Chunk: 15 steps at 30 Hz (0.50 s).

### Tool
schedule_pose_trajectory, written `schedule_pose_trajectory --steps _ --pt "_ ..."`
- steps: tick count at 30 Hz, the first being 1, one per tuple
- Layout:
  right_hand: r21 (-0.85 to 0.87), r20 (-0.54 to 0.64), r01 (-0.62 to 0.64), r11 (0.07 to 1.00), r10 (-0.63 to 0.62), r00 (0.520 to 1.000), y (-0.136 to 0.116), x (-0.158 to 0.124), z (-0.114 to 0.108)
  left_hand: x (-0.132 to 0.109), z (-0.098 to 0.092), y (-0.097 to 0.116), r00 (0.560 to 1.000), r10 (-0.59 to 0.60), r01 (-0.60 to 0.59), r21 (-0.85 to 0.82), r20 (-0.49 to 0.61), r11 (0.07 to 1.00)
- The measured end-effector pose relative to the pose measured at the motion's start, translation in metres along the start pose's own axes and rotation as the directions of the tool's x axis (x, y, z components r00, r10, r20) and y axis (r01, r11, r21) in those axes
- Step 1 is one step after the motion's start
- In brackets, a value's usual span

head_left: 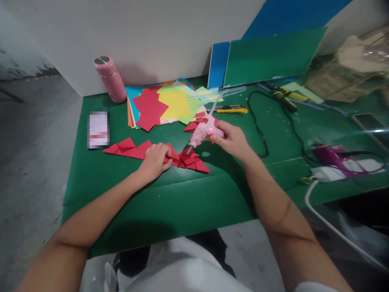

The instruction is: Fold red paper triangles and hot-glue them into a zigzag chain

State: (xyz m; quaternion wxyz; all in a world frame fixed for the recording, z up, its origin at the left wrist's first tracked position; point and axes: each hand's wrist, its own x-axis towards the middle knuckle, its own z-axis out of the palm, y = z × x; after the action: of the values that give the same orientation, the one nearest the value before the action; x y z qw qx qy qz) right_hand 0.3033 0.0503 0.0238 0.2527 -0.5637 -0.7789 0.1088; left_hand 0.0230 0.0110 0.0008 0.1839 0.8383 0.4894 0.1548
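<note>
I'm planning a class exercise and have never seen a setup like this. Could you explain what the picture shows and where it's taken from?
There is no machine arm here, just a person's bare hands, seen from a camera worn on the head, looking forward and down. The left hand rests on a strip of folded red paper. The right hand holds a pink glue gun, aimed down at the strip. Behind, on the green table, are coloured paper sheets, a yellow-and-black cutter and a pink flask.
</note>
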Motion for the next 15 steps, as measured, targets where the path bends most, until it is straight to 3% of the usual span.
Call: schedule_pose_trajectory --steps 8,15 --pt "0.156 -0.048 -0.011 0.988 0.019 0.999 0.000 -0.001 0.003 -0.001 0.001 0.000 1.000 0.010 -0.010 -0.017 -0.016 1.000" --pt "-0.047 -0.277 -0.113 0.992 0.096 0.956 0.026 0.004 0.010 -0.003 0.001 0.001 1.000 0.016 -0.017 0.018 0.016 1.000"
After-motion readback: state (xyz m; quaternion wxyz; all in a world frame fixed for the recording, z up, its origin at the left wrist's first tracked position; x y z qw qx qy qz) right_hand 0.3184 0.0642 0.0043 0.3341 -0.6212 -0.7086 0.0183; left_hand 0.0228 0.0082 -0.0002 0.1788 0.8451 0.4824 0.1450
